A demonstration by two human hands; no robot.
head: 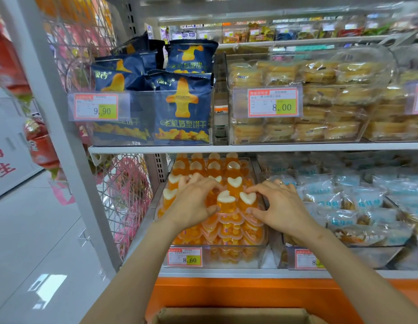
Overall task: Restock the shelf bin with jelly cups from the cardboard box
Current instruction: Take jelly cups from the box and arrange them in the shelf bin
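Observation:
A clear shelf bin [261, 249] on the lower shelf is heaped with orange heart-shaped jelly cups [233, 169] with white heart centres. My left hand [194, 202] and my right hand [280, 206] both rest on top of the pile, side by side. Their fingers curl around two front jelly cups, one [226, 202] by the left hand and one [249, 201] by the right. The open cardboard box [233, 315] shows only its top edge at the bottom of the view, and its inside is hidden.
The bin carries an 8.60 price tag [184, 256]. Blue-wrapped snack packs [357, 199] fill the bin to the right. The shelf above [250, 148] holds dark blue biscuit bags [182, 108] and yellow cakes [320, 104]. A white upright [63, 127] and tiled floor lie to the left.

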